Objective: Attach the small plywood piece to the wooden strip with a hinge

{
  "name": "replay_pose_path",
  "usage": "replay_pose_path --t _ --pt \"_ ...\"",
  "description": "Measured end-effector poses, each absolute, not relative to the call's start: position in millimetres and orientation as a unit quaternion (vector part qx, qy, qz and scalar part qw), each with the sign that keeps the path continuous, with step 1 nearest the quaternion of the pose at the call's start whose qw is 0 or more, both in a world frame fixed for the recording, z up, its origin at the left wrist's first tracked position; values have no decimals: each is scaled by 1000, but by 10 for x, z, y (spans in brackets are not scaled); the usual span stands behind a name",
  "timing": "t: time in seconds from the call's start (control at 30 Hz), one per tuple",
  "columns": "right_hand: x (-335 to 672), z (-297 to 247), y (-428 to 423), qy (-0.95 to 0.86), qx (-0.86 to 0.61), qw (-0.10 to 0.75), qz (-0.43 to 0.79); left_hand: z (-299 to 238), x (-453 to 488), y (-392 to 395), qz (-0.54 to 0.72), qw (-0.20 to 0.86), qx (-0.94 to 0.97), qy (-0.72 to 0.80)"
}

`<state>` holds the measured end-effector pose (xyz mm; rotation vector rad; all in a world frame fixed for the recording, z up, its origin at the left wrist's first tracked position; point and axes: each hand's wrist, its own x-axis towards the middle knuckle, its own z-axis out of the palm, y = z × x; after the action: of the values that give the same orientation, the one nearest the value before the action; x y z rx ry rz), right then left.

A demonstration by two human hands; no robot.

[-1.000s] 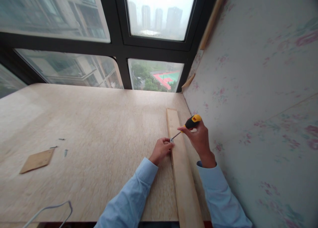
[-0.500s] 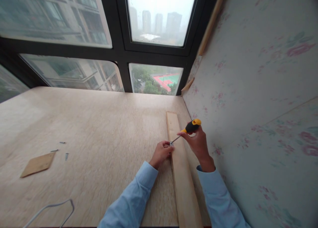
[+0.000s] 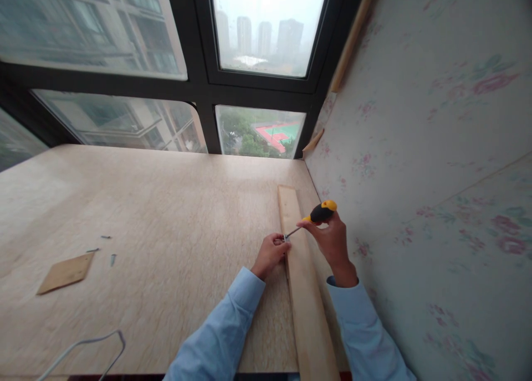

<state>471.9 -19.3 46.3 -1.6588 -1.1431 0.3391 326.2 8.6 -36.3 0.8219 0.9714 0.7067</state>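
Observation:
My right hand (image 3: 330, 238) is closed around a black-and-yellow screwdriver (image 3: 321, 211), which slants down to the left. Its tip meets a small shiny metal piece (image 3: 285, 238) at the left edge of a long wooden board (image 3: 305, 281). The fingers of my left hand (image 3: 271, 253) pinch that piece against the board's edge; its exact shape is too small to make out. The board lies lengthwise on the stone-patterned sill, its near end running out of view at the bottom.
To the left lie a thin wooden piece (image 3: 65, 273) and several screws (image 3: 112, 259). A pale cable (image 3: 93, 340) bends across the near left. Flowered wallpaper (image 3: 415, 165) rises close on my right, and dark-framed windows (image 3: 205, 96) stand behind the sill.
Both hands keep nearly the same place, and the screwdriver tip stays on the metal piece. The whole view has shifted slightly.

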Motion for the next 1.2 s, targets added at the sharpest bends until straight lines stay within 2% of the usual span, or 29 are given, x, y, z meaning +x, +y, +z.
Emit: replay_pose_path --t 0.07,0.17,0.27,0.33,0.47,0.53,0.67,0.77,0.83,0.97,1.03,1.2 --pt "4713 450 -187 -488 -670 533 170 -372 3263 83 325 747 377 441" --pt "4706 483 -240 -520 -552 571 315 -374 3267 80 328 747 376 439" --pt "4712 549 -306 -527 -496 563 399 -359 3268 77 332 747 374 439" --pt "4718 572 -311 -519 -525 554 384 -342 3265 75 333 746 375 438" --pt "4696 540 -237 -480 -667 536 190 -312 3263 70 332 746 374 440" --pt "4667 509 -206 -483 -679 532 150 -307 3265 69 334 744 375 441" --pt "4626 488 -237 -520 -550 579 302 -320 3275 70 340 736 381 445" --pt "4644 513 -283 -524 -496 579 379 -332 3281 67 343 732 383 446" --pt "4664 533 -285 -522 -525 567 361 -329 3281 61 346 730 384 447" --pt "4654 531 -224 -495 -673 525 165 -311 3272 47 349 721 391 452" --pt "4625 507 -200 -494 -686 519 129 -311 3271 44 350 718 396 453" --pt "4572 474 -252 -518 -533 582 329 -356 3284 60 352 708 407 457"
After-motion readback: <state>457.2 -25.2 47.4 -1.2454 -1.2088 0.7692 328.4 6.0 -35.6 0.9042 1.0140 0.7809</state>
